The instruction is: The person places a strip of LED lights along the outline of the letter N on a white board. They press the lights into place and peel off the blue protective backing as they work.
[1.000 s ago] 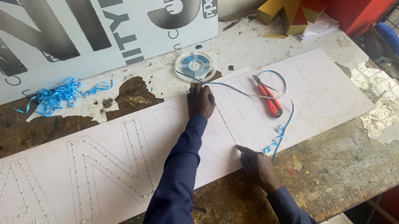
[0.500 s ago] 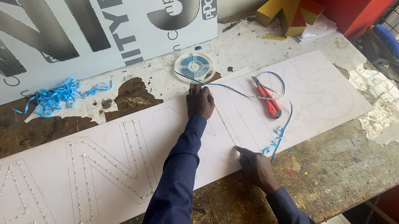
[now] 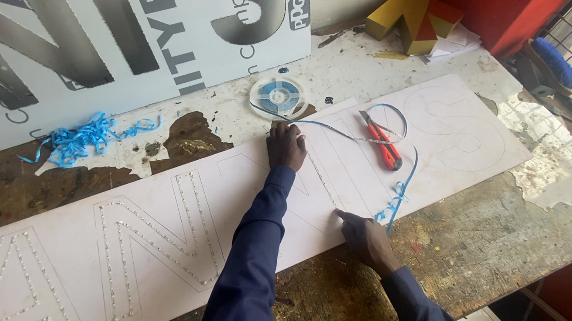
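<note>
Head view: white letter panel spans the bench. On it the left hand presses flat, fingers together, at the LED strip's far end; the right hand, probably pinching, holds its near end.

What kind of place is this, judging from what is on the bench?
Probably a sign-making workshop. A long white panel with outlined letters lies on a worn, paint-chipped workbench, some letters lined with small light dots. A printed sign board leans behind, and a reel of blue-backed strip sits nearby.
</note>
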